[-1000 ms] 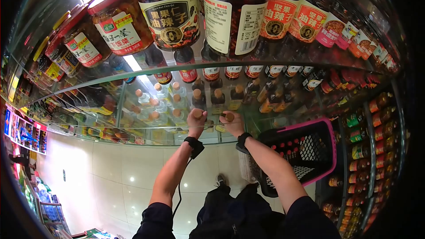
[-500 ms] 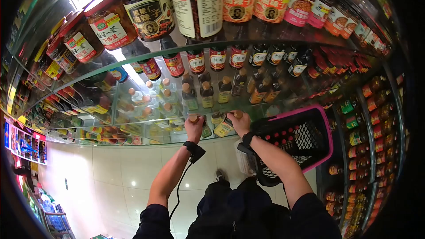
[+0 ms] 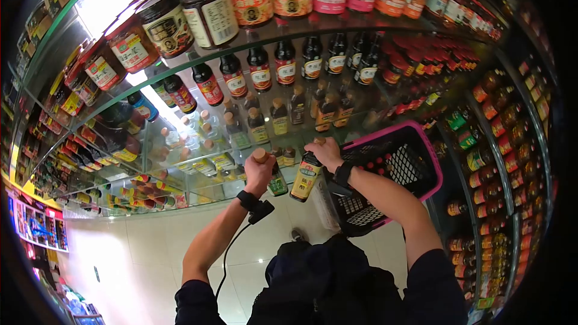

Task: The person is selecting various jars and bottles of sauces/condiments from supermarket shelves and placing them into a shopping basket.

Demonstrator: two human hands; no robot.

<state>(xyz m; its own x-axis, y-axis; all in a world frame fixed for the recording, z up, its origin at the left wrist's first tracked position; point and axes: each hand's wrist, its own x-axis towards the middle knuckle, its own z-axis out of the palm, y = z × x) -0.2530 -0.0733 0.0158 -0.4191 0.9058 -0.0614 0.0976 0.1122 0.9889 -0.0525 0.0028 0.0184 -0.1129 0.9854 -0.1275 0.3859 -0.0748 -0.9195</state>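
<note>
Jars of chili sauce [image 3: 250,1] line glass shelves [image 3: 180,66] above a pink basket [image 3: 421,150].

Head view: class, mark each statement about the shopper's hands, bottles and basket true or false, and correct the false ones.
1. Each hand holds a bottle by its neck. True: the left hand grips a green-label bottle and the right hand a yellow-label bottle.
2. The basket has a blue rim. False: its rim is pink.
3. The basket hangs on the right forearm. True.
4. The yellow-label bottle lies in the basket. False: it hangs from the right hand, outside the basket's left edge.
5. Both wrists are bare. False: each wears a dark band, and a cable runs from the left one.
</note>
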